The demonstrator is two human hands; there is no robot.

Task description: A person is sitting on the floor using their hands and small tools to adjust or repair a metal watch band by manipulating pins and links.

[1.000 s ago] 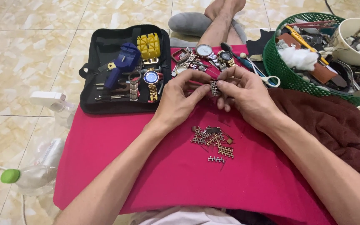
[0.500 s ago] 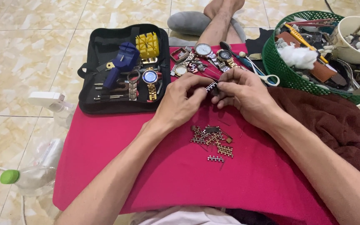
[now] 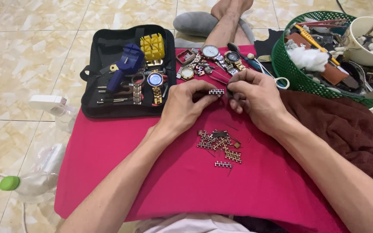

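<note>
— Watch-band segment [image 3: 216, 92]: where is it?
— Pinched at its ends by left hand [image 3: 186, 103] and right hand [image 3: 255, 101], fingers closed, near the red cloth's [image 3: 121, 172] far edge.
— Handling?
— Probably light, stiff links, floppy joints; grip the sides.

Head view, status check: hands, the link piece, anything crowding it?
Left hand and right hand both pinch the short watch-band segment above the red cloth. Loose links pile lies below, apart. Nothing blocking.
</note>
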